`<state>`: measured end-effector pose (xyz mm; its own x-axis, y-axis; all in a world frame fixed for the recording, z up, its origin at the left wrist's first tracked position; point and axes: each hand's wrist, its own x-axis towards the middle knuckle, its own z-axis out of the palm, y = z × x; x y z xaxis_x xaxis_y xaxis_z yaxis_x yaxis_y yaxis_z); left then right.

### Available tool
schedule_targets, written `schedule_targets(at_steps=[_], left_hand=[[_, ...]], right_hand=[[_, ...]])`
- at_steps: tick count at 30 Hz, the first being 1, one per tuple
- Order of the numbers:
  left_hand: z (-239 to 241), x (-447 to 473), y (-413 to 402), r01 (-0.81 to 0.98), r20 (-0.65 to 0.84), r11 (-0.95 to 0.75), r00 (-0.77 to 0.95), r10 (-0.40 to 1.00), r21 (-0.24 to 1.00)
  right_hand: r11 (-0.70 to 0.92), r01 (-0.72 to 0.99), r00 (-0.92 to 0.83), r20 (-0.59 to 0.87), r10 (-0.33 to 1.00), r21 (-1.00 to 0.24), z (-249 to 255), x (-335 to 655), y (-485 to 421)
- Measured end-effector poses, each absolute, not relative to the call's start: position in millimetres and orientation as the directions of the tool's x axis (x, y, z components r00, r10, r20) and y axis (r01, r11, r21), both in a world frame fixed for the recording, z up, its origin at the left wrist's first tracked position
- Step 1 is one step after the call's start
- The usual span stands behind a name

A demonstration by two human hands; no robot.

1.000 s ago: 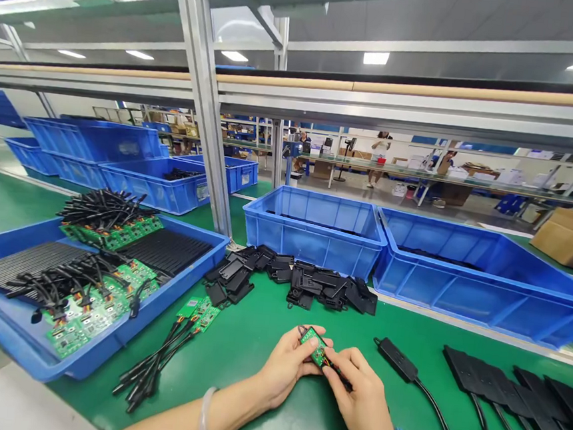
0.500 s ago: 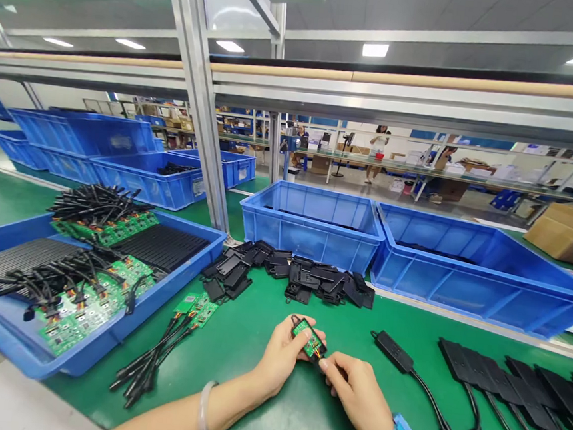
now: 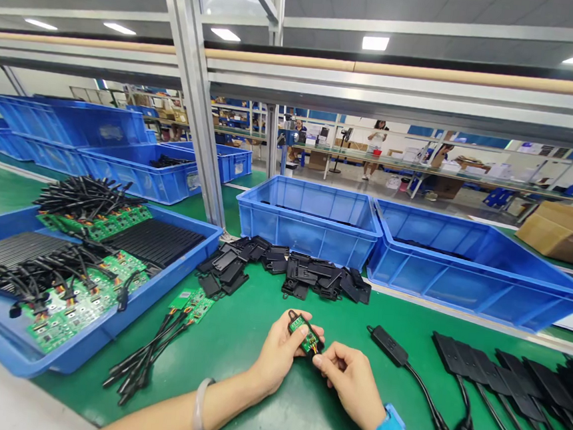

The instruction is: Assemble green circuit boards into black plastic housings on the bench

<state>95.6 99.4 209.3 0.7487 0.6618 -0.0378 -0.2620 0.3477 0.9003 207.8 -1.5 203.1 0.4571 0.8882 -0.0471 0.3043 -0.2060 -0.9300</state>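
Pinching small green circuit board [image 3: 305, 334] between left hand [image 3: 278, 353] and right hand [image 3: 352, 381], fingertips closed on its ends, just above bench [image 3: 247, 345] near front edge; probably light, stiff, fragile, best gripped by bare edges; open bench leftward, black housings [image 3: 286, 272] toward rear edge, cabled units [image 3: 473, 375] rightward

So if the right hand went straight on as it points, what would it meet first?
The board held in the left hand: the right hand points up-left at it, fingertips apparently on its near end.
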Motion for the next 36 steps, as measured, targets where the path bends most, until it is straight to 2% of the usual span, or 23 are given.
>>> schedule_targets(at_steps=[7, 11, 13, 17, 19, 21, 24, 28, 32, 36], left_hand=[[215, 94, 98, -0.236, 0.032, 0.217, 0.742, 0.669, 0.947], [217, 93, 97, -0.254, -0.008, 0.297, 0.747, 0.664, 0.921], [216, 93, 97, -0.262, -0.005, 0.296, 0.741, 0.672, 0.919], [214, 93, 97, -0.248, 0.111, 0.093, 0.698, 0.707, 0.964], [213, 95, 99, -0.249, 0.146, 0.042, 0.688, 0.711, 0.968], [212, 99, 101, -0.263, 0.101, 0.122, 0.697, 0.71, 0.957], [210, 104, 107, -0.233, -0.073, 0.329, 0.707, 0.704, 0.915], [207, 106, 114, -0.142, -0.249, 0.462, 0.687, 0.682, 0.876], [205, 104, 116, -0.106, -0.25, 0.517, 0.781, 0.572, 0.849], [204, 101, 113, -0.083, -0.17, 0.511, 0.887, 0.43, 0.856]], right_hand=[[-0.205, 0.231, 0.384, -0.104, 0.917, -0.951, 207, 213, -1], [-0.162, 0.175, 0.343, -0.094, 0.934, -0.971, 209, 215, 1], [-0.162, 0.207, 0.371, -0.076, 0.926, -0.965, 207, 216, 3], [-0.219, 0.397, 0.457, -0.015, 0.889, -0.891, 199, 213, 5], [-0.231, 0.463, 0.452, 0.003, 0.892, -0.856, 198, 212, 6], [-0.22, 0.51, 0.408, 0.009, 0.913, -0.832, 200, 216, 7], [-0.222, 0.618, 0.381, 0.04, 0.924, -0.754, 209, 234, 18], [-0.371, 0.724, 0.549, 0.16, 0.821, -0.582, 216, 277, 43], [-0.488, 0.739, 0.631, 0.225, 0.742, -0.465, 216, 306, 58], [-0.465, 0.756, 0.625, 0.295, 0.723, -0.461, 218, 308, 48]])
